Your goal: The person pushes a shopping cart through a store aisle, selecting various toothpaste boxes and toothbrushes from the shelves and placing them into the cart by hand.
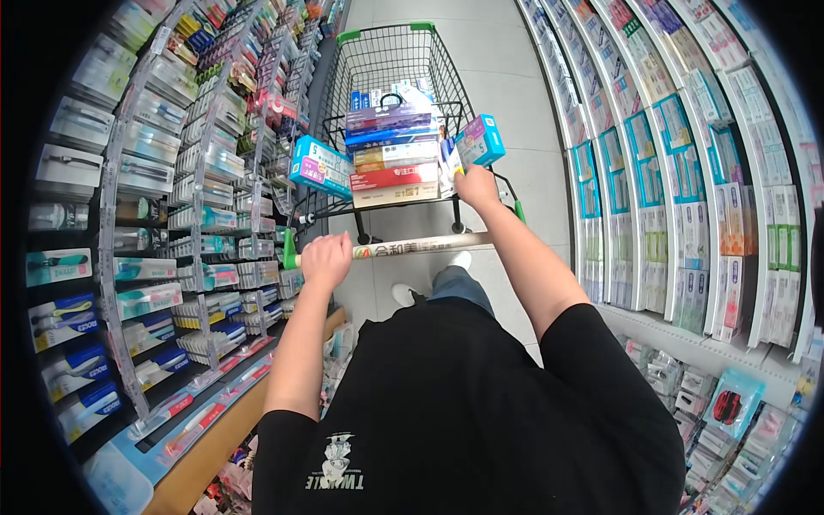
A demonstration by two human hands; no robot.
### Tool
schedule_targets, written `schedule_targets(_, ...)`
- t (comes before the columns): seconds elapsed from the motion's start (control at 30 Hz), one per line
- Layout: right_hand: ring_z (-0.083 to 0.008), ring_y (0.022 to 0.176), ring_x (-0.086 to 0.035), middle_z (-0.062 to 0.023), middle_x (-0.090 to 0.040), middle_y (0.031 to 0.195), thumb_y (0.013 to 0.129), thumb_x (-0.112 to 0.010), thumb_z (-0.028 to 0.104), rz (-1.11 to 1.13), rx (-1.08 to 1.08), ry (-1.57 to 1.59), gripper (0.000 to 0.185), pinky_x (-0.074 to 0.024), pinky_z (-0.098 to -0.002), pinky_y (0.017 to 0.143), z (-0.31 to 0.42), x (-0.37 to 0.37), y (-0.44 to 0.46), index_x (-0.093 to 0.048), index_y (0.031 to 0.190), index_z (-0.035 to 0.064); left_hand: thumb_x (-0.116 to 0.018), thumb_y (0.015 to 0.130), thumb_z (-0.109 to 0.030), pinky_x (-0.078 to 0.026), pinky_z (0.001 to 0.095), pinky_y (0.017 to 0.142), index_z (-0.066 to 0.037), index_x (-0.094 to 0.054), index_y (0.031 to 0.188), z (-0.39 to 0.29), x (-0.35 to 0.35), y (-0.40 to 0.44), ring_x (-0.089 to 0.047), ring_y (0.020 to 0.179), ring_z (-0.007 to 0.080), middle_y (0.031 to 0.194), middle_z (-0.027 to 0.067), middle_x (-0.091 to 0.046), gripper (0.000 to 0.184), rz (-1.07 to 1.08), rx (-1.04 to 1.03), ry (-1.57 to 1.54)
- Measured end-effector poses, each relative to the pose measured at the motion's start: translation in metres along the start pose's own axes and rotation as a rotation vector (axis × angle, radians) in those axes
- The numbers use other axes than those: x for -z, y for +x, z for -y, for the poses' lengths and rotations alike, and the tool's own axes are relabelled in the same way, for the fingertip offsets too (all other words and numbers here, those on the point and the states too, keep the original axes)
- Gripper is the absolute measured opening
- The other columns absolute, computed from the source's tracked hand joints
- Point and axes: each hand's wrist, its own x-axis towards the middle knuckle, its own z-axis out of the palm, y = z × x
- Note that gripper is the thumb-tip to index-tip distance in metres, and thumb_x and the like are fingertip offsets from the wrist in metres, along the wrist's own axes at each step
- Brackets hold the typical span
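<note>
My left hand is closed around the left end of the shopping cart handle. Reaching past the handle, my right hand has its fingers closed at a narrow white, blue and yellow box, mostly hidden by the stack beside it. A teal and purple box stands tilted just beyond that hand. Left of it rises a stack of flat toothpaste boxes, with a red box near the bottom and a blue box higher up. Another teal box leans at the stack's left side.
The wire cart stands ahead on the tiled floor, with more boxes deeper inside. Toothbrush packs hang on the left shelves. Boxes fill the right shelves, close to my right arm.
</note>
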Motion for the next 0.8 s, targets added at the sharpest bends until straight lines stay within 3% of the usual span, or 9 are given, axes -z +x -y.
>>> schedule_targets(0.07, -0.0423, 0.1, -0.071, -0.0234, -0.074, 0.104, 0.092, -0.07, 0.02, -0.143, 0.053, -0.038, 0.026, -0.0551, -0.0528, 0.09, -0.006, -0.002, -0.01, -0.072, 0.112, 0.0028, -0.045, 0.104, -0.035, -0.057, 0.0526, 0.081, -0.005, -0.076, 0.078, 0.001, 0.001, 0.003, -0.073, 0.084, 0.0389, 0.086, 0.0184, -0.076, 0.05, 0.067, 0.032, -0.008)
schedule_targets(0.17, -0.0415, 0.089, -0.067, -0.0201, -0.07, 0.093, 0.097, -0.067, 0.018, -0.521, 0.472, 0.037, 0.018, -0.0513, -0.0543, 0.08, 0.001, 0.021, -0.052, -0.066, 0.105, 0.0025, -0.044, 0.104, -0.037, -0.058, 0.053, 0.082, -0.005, -0.077, 0.08, -0.009, 0.021, 0.011, -0.074, 0.085, 0.0415, 0.088, 0.022, -0.076, 0.053, 0.209, 0.145, -0.015)
schedule_targets(0.23, -0.0419, 0.081, -0.062, -0.0189, -0.065, 0.084, 0.099, -0.065, 0.016, -0.299, 0.615, 0.181, 0.014, -0.048, -0.0541, 0.075, 0.001, 0.021, -0.075, -0.063, 0.096, 0.0025, -0.043, 0.103, -0.038, -0.058, 0.0537, 0.082, -0.005, -0.078, 0.08, -0.01, 0.023, 0.017, -0.074, 0.087, 0.042, 0.088, 0.0229, -0.076, 0.054, 0.228, 0.165, -0.036)
schedule_targets(0.27, -0.0423, 0.085, -0.063, -0.0204, -0.066, 0.087, 0.099, -0.065, 0.018, -0.204, 0.644, 0.174, 0.017, -0.0485, -0.0538, 0.076, 0.004, 0.019, -0.091, -0.063, 0.094, 0.0021, -0.042, 0.103, -0.039, -0.058, 0.054, 0.082, -0.005, -0.078, 0.08, -0.008, 0.024, 0.019, -0.074, 0.087, 0.0423, 0.088, 0.0233, -0.076, 0.055, 0.236, 0.187, -0.046)
schedule_targets(0.37, -0.0371, 0.079, -0.068, -0.0161, -0.069, 0.08, 0.103, -0.064, 0.033, 0.032, 0.621, -0.212, 0.035, -0.053, -0.0519, 0.07, 0.006, 0.007, -0.111, -0.066, 0.081, 0.0058, -0.049, 0.1, -0.031, -0.06, 0.0546, 0.077, -0.009, -0.08, 0.089, -0.007, 0.027, 0.029, -0.077, 0.09, 0.038, 0.093, 0.017, -0.079, 0.04, 0.319, 0.11, 0.018)
schedule_targets(0.47, -0.0359, 0.073, -0.068, -0.0139, -0.067, 0.073, 0.103, -0.064, 0.039, -0.079, 0.741, -0.166, 0.04, -0.0538, -0.0492, 0.065, 0.008, 0.003, -0.102, -0.067, 0.078, 0.0079, -0.058, 0.094, -0.024, -0.061, 0.0512, 0.071, -0.015, -0.081, 0.096, -0.004, 0.03, 0.033, -0.078, 0.093, 0.0318, 0.096, 0.0087, -0.08, 0.025, 0.364, 0.017, 0.077)
schedule_targets(0.53, -0.0363, 0.072, -0.067, -0.0142, -0.066, 0.073, 0.103, -0.064, 0.039, -0.04, 0.758, -0.207, 0.04, -0.052, -0.0499, 0.065, 0.006, 0.006, -0.092, -0.065, 0.076, 0.0081, -0.054, 0.095, -0.027, -0.059, 0.0523, 0.069, -0.014, -0.079, 0.094, -0.009, 0.046, 0.039, -0.078, 0.089, 0.0334, 0.092, 0.0109, -0.079, 0.028, 0.425, -0.002, 0.064)
schedule_targets(0.6, -0.0369, 0.071, -0.066, -0.0145, -0.065, 0.073, 0.103, -0.064, 0.038, -0.056, 0.844, -0.188, 0.042, -0.0511, -0.0502, 0.065, 0.002, 0.007, -0.083, -0.063, 0.074, 0.0074, -0.05, 0.1, -0.032, -0.059, 0.0522, 0.071, -0.013, -0.08, 0.087, -0.009, 0.023, 0.045, -0.077, 0.085, 0.0347, 0.088, 0.0127, -0.079, 0.038, 0.276, 0.129, -0.032)
schedule_targets(0.8, -0.037, 0.07, -0.065, -0.014, -0.064, 0.072, 0.104, -0.063, 0.037, 0.007, 0.833, -0.226, 0.043, -0.0495, -0.0499, 0.063, 0.012, 0.024, -0.046, -0.061, 0.074, 0.0059, -0.042, 0.106, -0.042, -0.058, 0.0508, 0.077, -0.009, -0.078, 0.078, -0.019, 0.024, 0.077, -0.075, 0.083, 0.0378, 0.085, 0.0155, -0.078, 0.056, 0.23, 0.259, -0.133)
